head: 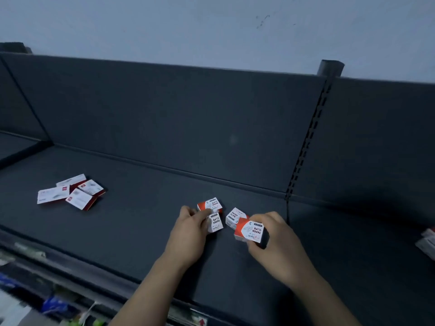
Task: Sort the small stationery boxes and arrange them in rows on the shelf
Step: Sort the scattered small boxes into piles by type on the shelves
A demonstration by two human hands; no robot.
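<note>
Several small red-and-white paper clip boxes lie on the dark grey shelf (146, 208). My left hand (188, 234) grips one white box (215, 222) by its side; a second box (210, 204) lies just behind it, touching. My right hand (276, 243) holds a red-fronted paper clip box (250, 231) tilted just above the shelf. Another box (235, 217) lies right behind that one. At the left of the shelf several flatter white-and-red boxes (70, 192) lie in a loose overlapping heap.
The shelf's back panel (179, 118) rises behind. A slotted upright (306, 142) divides it from the right bay, where more packets (427, 243) show at the edge. Below the front lip (77, 264), blurred goods fill a lower shelf.
</note>
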